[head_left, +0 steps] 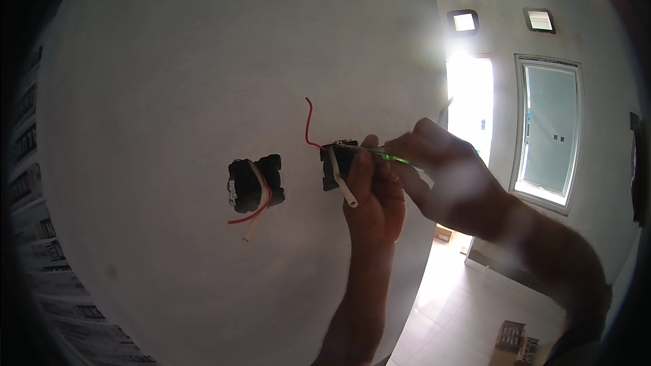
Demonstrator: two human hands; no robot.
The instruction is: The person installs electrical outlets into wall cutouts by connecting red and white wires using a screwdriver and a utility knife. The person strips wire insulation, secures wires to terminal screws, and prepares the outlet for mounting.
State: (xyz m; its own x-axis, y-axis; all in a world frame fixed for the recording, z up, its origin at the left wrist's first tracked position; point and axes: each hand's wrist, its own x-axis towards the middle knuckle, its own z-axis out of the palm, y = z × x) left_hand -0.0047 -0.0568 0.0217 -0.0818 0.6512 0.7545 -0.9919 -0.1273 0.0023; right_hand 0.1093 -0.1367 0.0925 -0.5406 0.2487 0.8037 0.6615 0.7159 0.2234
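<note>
My right hand is closed round the green see-through handle of a slim screwdriver. Its thin shaft points left, toward the upper edge of the right-hand black wall box, where the tip is hard to make out. With bent fingers, my left hand pinches the shaft just in front of the box and covers part of it. A red wire sticks up out of this box. A white sheathed cable hangs from it beside my left thumb.
Left of the hands, a second black wall box has a red wire and a white cable hanging out. Both boxes sit in a pale wall. Beyond its right edge are a bright doorway, a window and cartons on the tiled floor.
</note>
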